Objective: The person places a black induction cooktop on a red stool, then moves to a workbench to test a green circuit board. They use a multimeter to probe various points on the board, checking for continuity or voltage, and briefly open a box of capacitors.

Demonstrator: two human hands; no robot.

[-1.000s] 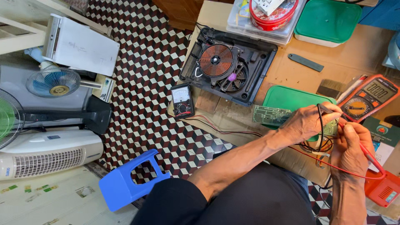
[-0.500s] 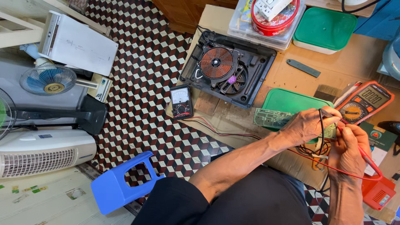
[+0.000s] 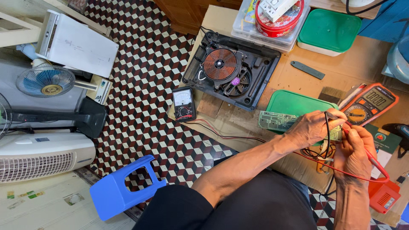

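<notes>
Even, bright daylight; sharp focus throughout.
Shadows under both hands (image 3: 332, 136) stay soft and short; no glare; slight wide-angle bending toward edges far from them.

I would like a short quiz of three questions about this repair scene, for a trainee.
1. True or false: the left hand holds the black probe.
2. Which lead does the right hand hold? A red, B blue, C white.
3. What copper part shows inside the opened cooker?

Key: 1 true. 2 A, the red lead. 3 A flat spiral coil.
</notes>
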